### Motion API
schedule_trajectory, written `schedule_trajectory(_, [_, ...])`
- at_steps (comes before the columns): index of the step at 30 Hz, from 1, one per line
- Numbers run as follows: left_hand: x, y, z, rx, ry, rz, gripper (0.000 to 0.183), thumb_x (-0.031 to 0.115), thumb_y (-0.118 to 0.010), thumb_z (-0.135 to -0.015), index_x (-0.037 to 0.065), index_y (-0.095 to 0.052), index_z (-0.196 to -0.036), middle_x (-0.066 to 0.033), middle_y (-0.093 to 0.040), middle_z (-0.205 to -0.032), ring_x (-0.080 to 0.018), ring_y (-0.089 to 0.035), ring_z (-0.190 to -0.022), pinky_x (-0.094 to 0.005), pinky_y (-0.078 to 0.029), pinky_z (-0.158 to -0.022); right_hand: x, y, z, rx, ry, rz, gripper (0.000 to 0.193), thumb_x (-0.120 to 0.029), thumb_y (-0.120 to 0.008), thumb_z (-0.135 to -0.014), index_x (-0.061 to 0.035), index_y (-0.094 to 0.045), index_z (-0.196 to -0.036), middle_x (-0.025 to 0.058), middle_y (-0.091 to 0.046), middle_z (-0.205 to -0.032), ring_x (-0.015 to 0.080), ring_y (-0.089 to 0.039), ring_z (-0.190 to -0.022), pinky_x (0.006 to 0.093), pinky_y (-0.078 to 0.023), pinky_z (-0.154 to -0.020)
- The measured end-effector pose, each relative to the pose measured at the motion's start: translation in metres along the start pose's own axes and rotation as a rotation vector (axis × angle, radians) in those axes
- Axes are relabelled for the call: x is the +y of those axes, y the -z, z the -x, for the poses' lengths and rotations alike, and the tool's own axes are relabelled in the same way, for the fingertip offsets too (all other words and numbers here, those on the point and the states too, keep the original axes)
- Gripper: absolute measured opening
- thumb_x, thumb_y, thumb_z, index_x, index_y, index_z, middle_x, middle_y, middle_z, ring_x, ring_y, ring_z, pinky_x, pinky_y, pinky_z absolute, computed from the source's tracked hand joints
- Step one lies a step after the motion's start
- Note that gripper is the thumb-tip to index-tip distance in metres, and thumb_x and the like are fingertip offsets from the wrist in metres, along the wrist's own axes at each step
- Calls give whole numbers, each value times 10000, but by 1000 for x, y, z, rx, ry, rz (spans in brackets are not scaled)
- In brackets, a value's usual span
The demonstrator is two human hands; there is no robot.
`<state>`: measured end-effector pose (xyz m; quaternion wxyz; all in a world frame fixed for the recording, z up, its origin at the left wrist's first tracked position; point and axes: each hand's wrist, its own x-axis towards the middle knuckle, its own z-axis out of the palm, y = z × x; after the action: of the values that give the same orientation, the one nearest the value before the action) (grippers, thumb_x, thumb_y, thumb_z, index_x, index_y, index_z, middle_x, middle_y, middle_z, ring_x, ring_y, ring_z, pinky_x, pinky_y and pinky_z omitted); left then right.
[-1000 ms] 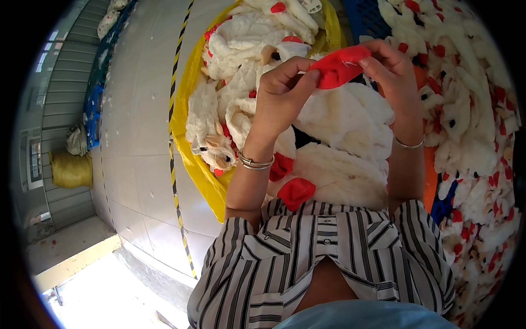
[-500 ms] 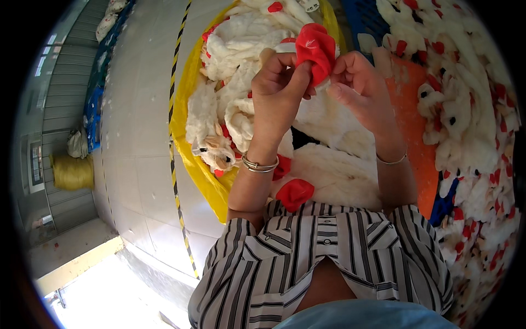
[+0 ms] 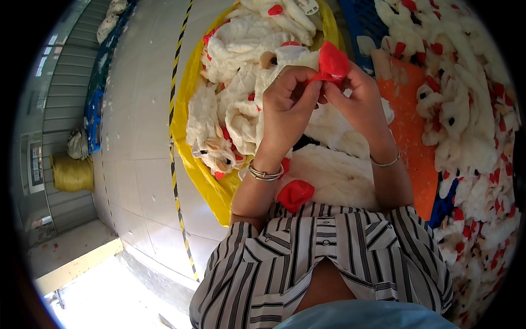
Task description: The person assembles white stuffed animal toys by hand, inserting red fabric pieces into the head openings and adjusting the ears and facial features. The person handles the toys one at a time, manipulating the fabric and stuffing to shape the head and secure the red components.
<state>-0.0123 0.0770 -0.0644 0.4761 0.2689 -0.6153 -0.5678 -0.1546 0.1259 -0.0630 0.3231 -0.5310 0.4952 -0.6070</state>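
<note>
Just above the white plush on your lap, both your hands meet at a red fabric piece [image 3: 333,61]. Your left hand [image 3: 286,105] pinches its lower left edge between thumb and fingers, while your right hand [image 3: 359,103] grips its lower right side, thumb below and fingers partly hidden behind the cloth. The upper part of the piece stands up, rounded, above your fingertips, and your two thumbs are close together beneath it.

Below your wrists, white plush fabric [image 3: 334,171] spreads up to your striped shirt [image 3: 327,241], and a second red piece [image 3: 296,195] lies at its near left edge. Beyond your left forearm, a yellow bag [image 3: 198,178] sits open around a pile of white plush skins [image 3: 241,44] dotted with red. To the right of your right forearm is an orange panel [image 3: 408,140], with a blue crate [image 3: 362,24] beyond it. Farther right, a large heap of white and red plush pieces [image 3: 466,131] runs along the side. Black-and-yellow tape [image 3: 174,137] lines the floor [image 3: 134,181] left of the bag.
</note>
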Motion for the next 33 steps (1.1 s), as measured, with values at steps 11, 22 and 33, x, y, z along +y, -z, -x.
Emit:
schedule_trajectory(11, [-7,-2,11,-21,-131,-105,112,-35,-661,-872,-6,-600,-962,-57,-643,-909,-112,-670,-753,-232,-540,-643,10,1,-2,43,-62,-72,183,-57,-652,-864,11,-580,-1018,41,-660,-896,74,-595,-754,227,-491,-667])
schedule_trajectory(22, [-13,-7,13,64,-231,-119,140,-51,-679,-845,11,-613,-951,-74,-602,-1040,-102,-628,-821,-233,-543,-677,12,-5,5,58,-122,-265,166,-47,-638,-871,9,-560,-1006,-5,-609,-877,49,-549,-775,220,-474,-702])
schedule_trajectory(33, [-9,-1,19,-51,-250,-165,146,-59,-675,-841,0,-625,-965,-65,-621,-935,-111,-639,-772,-237,-537,-683,6,-6,6,102,-61,-266,127,-23,-604,-858,-17,-517,-950,-9,-566,-837,52,-493,-736,218,-432,-641])
